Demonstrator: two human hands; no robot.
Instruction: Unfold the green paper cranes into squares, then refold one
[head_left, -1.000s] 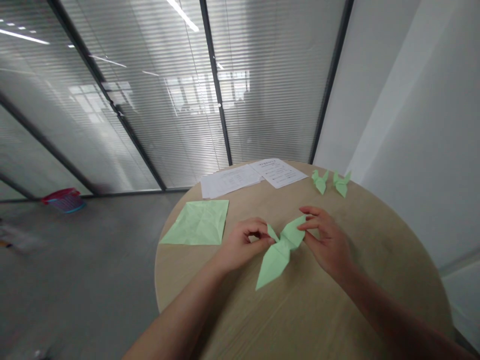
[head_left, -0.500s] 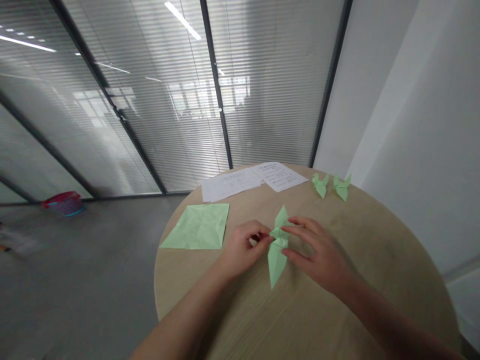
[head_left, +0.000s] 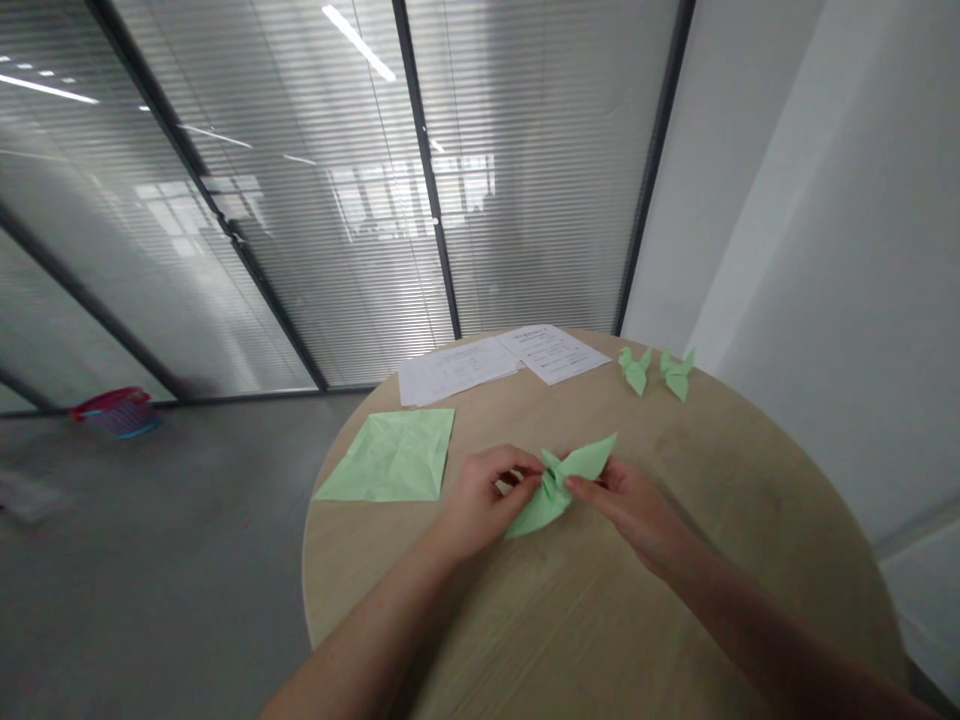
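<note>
A half-folded green paper figure (head_left: 564, 482) lies just above the round wooden table (head_left: 600, 620), near its middle. My left hand (head_left: 484, 497) pinches its left side with fingers curled. My right hand (head_left: 634, 507) pinches the figure's centre from the right. One pointed flap sticks up to the right, another points down to the left under my left hand.
A creased square green sheet (head_left: 390, 456) lies flat at the table's left edge. Two finished green folded figures (head_left: 654, 369) stand at the far right. White printed sheets (head_left: 499, 361) lie at the far edge. A red basket (head_left: 114, 410) sits on the floor by the glass wall.
The paper figure has turned from upright to slanted, its long flap now pointing lower left. My right hand has shifted in to pinch the centre. My left hand has barely moved.
</note>
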